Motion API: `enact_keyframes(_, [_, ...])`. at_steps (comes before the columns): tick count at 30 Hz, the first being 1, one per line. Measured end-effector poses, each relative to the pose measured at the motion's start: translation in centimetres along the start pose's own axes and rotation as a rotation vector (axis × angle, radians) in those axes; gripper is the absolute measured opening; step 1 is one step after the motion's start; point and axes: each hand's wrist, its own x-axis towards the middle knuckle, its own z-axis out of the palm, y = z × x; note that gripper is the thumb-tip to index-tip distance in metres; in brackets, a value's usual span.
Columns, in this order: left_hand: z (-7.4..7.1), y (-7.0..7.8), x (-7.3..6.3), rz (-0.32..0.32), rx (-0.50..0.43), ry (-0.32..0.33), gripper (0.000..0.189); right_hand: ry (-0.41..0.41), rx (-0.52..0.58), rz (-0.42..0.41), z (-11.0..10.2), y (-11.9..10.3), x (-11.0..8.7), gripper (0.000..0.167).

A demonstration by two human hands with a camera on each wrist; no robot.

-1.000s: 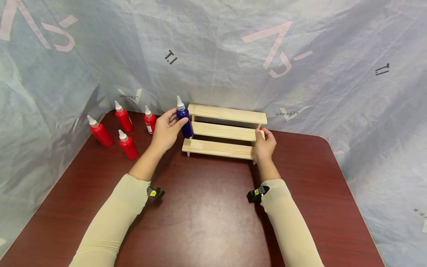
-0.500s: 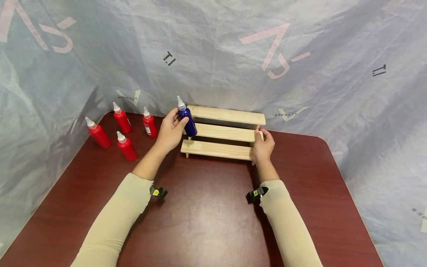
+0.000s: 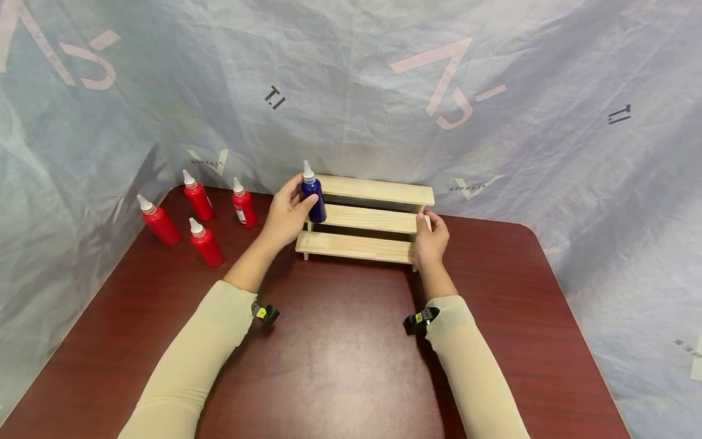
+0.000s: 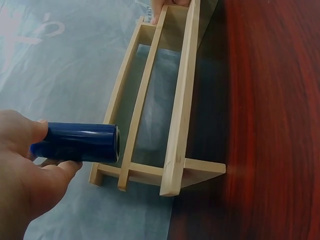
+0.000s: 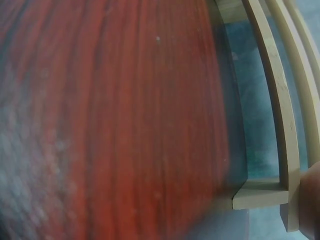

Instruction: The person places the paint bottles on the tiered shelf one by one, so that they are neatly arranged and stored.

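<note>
My left hand grips a blue squeeze bottle with a white pointed cap, thumb in front and fingers behind. The bottle is upright at the left end of a three-tier wooden shelf, overlapping the middle board in the head view. In the left wrist view, the flat base of the blue bottle shows just off the boards. My right hand holds the right end of the shelf's middle board between thumb and fingers. Only a sliver of that hand enters the right wrist view, beside the shelf's end.
Several red squeeze bottles with white caps stand on the left of the dark red table. A grey printed sheet hangs close behind the shelf and along both sides.
My left hand has carried the blue bottle slightly right, from beside the shelf's left end to over the middle board, and made it more upright. My right hand keeps its hold on the shelf.
</note>
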Motion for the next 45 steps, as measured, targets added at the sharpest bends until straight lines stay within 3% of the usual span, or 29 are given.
enact_keyframes(14, [-0.4, 0.1, 0.9, 0.012, 0.112, -0.061, 0.062, -0.017, 0.011, -0.008, 0.2, 0.1, 0.2, 0.036])
enact_keyframes(25, [-0.3, -0.1, 1.6, -0.009, 0.117, -0.088, 0.062, -0.008, 0.013, -0.012, 0.3, 0.0, 0.1, 0.031])
enact_keyframes(33, [-0.3, -0.1, 2.1, 0.020, 0.119, -0.136, 0.061, -0.019, -0.008, -0.006, 0.1, -0.6, -0.2, 0.034])
enact_keyframes(45, [-0.5, -0.4, 2.0, 0.012, 0.187, -0.180, 0.064, -0.018, -0.030, -0.001, -0.1, -0.3, -0.3, 0.035])
